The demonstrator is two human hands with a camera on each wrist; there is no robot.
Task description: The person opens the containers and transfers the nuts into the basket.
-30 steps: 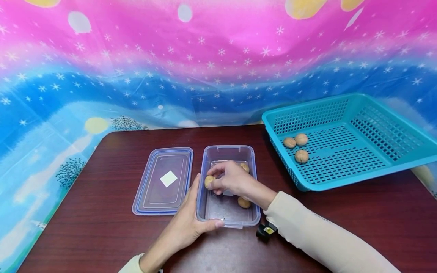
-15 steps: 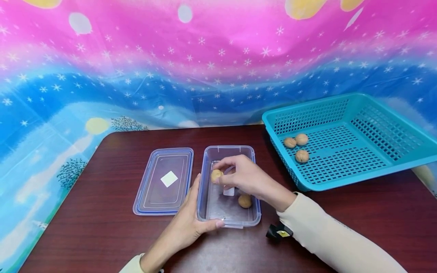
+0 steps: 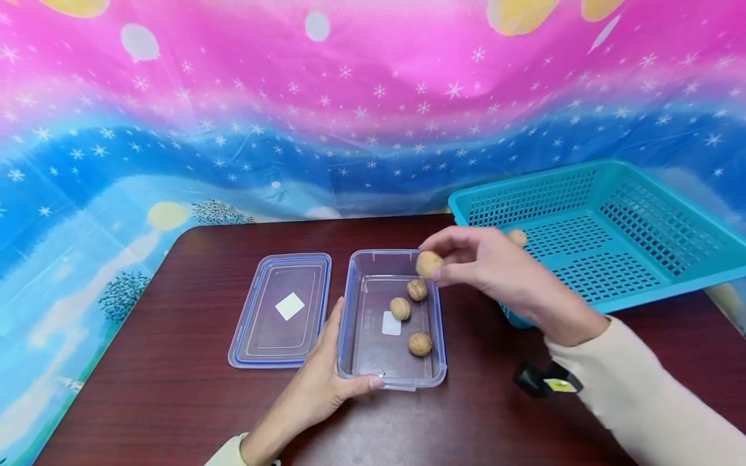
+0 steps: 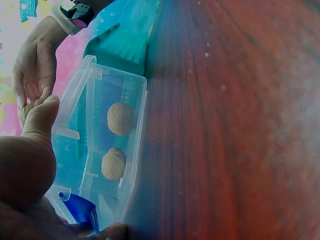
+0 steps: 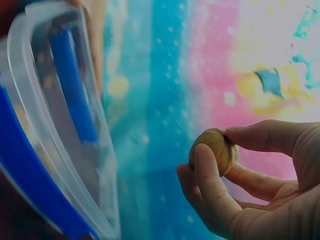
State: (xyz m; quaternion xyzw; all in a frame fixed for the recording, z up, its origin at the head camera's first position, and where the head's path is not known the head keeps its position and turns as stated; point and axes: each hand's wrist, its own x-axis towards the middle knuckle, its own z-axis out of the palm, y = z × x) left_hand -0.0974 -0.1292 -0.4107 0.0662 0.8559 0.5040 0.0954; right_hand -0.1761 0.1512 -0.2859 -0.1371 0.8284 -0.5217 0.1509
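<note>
Well, right hand [image 3: 495, 265]: pinching one walnut [image 3: 430, 264] between thumb and fingertips, closed only as far as the shell allows, presumably for a light hold on something round and apt to roll.
Held walnut: right of centre in the head view, overlapping the upper right rim of the plastic box [image 3: 373, 356]; exact height above impossible to tell.
Left hand [image 3: 320, 382]: at lower centre, gripping the near left corner of the box, with thumb over the near rim and fingers along the left wall, probably to steady something light.
Box contents: three loose walnuts [image 3: 399, 309] right of the middle, apparently in no set order.
Lid [image 3: 280, 336]: flat on the table [image 3: 175, 362], left of centre, likely there to leave the opening free.
Teal basket [image 3: 618, 265]: at right, probably for easy right-hand reach; one other walnut [image 3: 516, 237] visible inside, any more hidden.
</note>
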